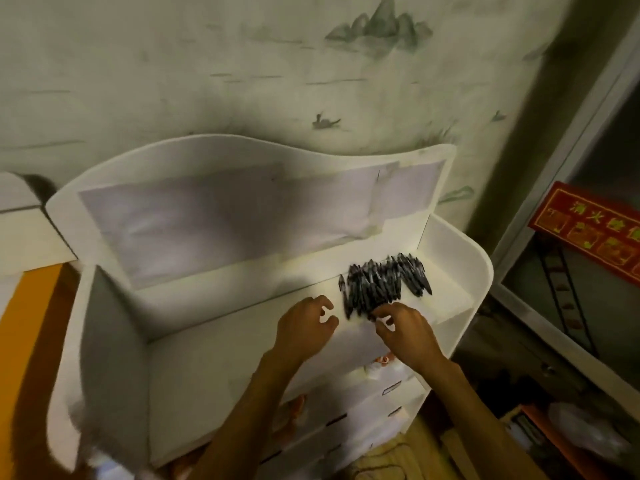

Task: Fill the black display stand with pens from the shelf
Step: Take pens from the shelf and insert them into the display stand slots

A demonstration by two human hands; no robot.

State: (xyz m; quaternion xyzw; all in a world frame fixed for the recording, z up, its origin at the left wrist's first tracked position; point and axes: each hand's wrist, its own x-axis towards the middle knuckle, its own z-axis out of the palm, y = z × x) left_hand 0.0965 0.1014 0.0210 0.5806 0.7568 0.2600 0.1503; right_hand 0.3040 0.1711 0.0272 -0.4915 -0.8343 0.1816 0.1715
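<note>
from the head view i see the pens, a dark heap lying loose on the white shelf, right of centre in the frame, side by side and partly piled. my right hand sits at the lower edge of the heap, fingers curled and fingertips touching or nearly touching the nearest pens; blur keeps me from telling whether it actually pinches any. my left hand hovers just left of the heap, fingers loosely curled around nothing. the black display stand is not in the frame. i judge the pens light, stiff and smooth, likely to roll and slip if raked, so i would gather a small bunch across their middles, squeezing from both sides. a red sign hangs at the right edge.
</note>
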